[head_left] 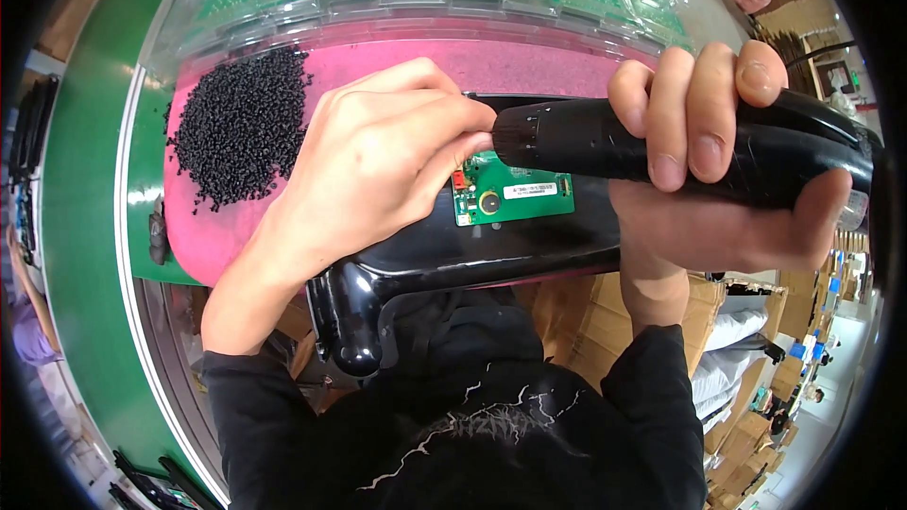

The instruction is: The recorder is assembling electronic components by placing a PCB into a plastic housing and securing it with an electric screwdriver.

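Note:
My right hand (699,123) is wrapped around a black electric screwdriver (586,137), held nearly level with its nose toward the left. At that nose, my left hand (378,146) is closed in a pinch; whatever lies between its fingertips is hidden, and so is the driver's bit. Below the nose lies a green circuit board (515,196) with a white label, a red part and a round component. It sits on a glossy black plastic housing (453,255), whose rounded arm sticks out toward me at the left.
A pile of small black screws (241,127) lies on the pink mat (397,55), left of my left hand. Behind stand clear plastic trays (378,5) with green circuit boards. A green work surface (90,198) runs along the left, and cardboard boxes (590,321) stand below right.

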